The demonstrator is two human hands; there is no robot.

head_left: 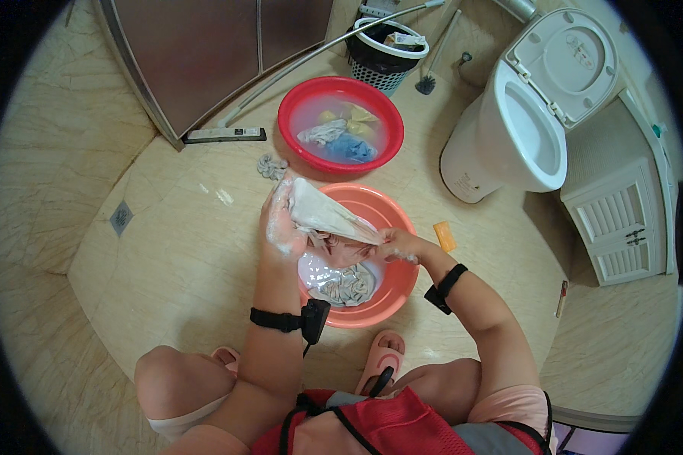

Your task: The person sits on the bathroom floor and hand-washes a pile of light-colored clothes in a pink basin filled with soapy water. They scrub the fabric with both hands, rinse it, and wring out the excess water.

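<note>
A wet white cloth (322,210) with a pinkish part (345,251) hanging below it is stretched between my hands over an orange-pink basin (396,288). Suds cover my left hand (282,224), which grips the cloth's left end; its fingers are partly hidden by the fabric. At the other end, my right hand (398,246) pinches the narrowed tip near the basin's right rim, with a little foam on it. Below the stretched cloth, a bunched grey-white cloth (344,287) lies in the soapy water.
Beyond stands a red basin (391,155) with clothes in cloudy water. A scrunched grey scouring pad (272,166) and an orange soap bar (445,236) lie on the floor. Around are a toilet (470,155), bin (379,78), toilet brush (426,83), long-handled mop (228,135) and white cabinet (611,220).
</note>
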